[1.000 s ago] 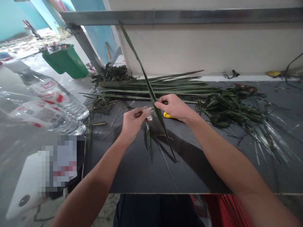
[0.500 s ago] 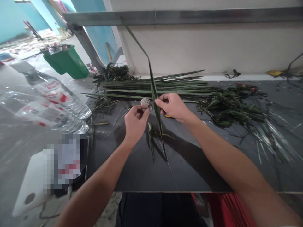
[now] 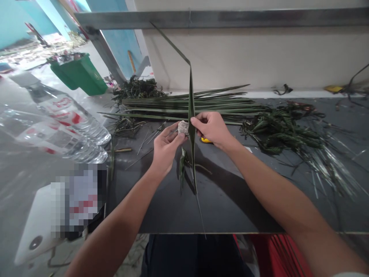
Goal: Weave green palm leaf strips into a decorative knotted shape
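A long green leaf strip (image 3: 191, 100) stands nearly upright above the dark table, its upper part bent to the left. My right hand (image 3: 209, 129) pinches the strip near its middle. Just left of the strip, my left hand (image 3: 168, 148) has its thumb and fingers around a small whitish, stone-like lump (image 3: 183, 127), held close to the leaf. Beneath my hands a small folded leaf piece (image 3: 182, 167) lies on the table. Something yellow (image 3: 206, 140) shows partly under my right hand.
Long leaves (image 3: 161, 104) lie across the back of the table (image 3: 161, 211). Woven dark green pieces (image 3: 282, 127) are at the right. Plastic bottles (image 3: 77, 115), a pixelated object and a green bin (image 3: 83, 75) are at the left. A metal bar (image 3: 245, 18) spans the top.
The leaf strip has turned more upright, its lower tip swinging left. My left hand's fingers have spread more around the lump, which now shows more fully and sits slightly further right.
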Action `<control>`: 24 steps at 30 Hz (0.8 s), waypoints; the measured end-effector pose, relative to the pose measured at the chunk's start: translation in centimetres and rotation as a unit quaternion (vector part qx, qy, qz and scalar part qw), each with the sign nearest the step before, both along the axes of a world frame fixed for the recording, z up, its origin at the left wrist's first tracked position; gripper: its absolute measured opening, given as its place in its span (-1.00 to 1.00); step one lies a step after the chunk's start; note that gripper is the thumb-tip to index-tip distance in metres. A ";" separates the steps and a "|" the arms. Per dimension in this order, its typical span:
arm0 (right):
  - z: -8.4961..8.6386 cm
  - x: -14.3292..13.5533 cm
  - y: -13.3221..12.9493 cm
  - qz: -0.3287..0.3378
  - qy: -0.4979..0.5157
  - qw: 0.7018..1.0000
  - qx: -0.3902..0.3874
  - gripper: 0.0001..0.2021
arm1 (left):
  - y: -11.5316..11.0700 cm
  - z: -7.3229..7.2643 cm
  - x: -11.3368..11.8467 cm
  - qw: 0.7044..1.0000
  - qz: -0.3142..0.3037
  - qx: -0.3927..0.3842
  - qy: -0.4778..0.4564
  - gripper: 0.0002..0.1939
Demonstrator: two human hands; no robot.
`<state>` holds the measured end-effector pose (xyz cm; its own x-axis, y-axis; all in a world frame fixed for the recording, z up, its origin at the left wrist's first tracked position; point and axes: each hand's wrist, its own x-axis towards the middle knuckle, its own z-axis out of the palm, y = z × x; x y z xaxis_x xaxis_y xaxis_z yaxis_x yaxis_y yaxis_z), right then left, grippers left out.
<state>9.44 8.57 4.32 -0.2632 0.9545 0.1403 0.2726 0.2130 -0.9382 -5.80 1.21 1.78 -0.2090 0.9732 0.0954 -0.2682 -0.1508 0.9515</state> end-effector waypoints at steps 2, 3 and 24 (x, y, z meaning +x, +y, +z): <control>-0.1 0.0 0.1 -0.004 -0.013 1.000 0.001 -0.75 | 0.0 0.2 0.1 1.000 -0.009 -0.007 -0.008 -0.59; -0.1 -0.1 0.1 -0.004 -0.016 1.000 0.001 -0.74 | 0.0 0.3 0.1 1.000 -0.009 -0.008 -0.005 -0.60; 0.6 -0.9 -1.3 0.054 0.026 0.998 -0.010 -0.69 | -0.6 1.1 0.0 0.995 -0.041 -0.030 0.087 -0.68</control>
<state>8.50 7.29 4.97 -0.3579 0.9234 0.1386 0.1996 0.2207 -0.9547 -5.77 0.61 2.84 -0.1140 0.9914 0.0644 -0.1068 -0.0767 0.9913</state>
